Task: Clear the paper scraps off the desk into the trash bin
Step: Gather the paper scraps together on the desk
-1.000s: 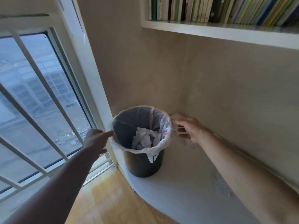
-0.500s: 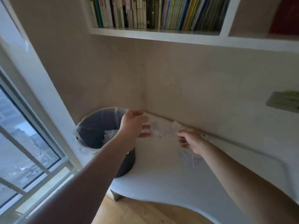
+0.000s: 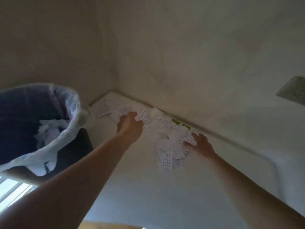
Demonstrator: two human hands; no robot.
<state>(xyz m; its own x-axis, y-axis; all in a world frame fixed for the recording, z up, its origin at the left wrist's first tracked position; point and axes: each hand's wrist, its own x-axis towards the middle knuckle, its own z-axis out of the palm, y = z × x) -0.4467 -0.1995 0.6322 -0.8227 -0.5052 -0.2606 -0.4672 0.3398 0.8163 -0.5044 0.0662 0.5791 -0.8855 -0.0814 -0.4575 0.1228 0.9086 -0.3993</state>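
The left hand [image 3: 129,128] was curled onto the paper scraps [image 3: 165,141], apparently pinching one; the right hand [image 3: 198,145] was laid spread on the pile's far edge. The scraps were heaped on the desk [image 3: 148,187], just beyond the trash bin [image 3: 41,123]. Light, limp and easily scattered, they were judged best gathered from both edges inward.

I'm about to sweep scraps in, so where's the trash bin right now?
In the head view, the dark round trash bin with its white plastic liner stands at the left, beside the white desk's corner, just left of the left hand.
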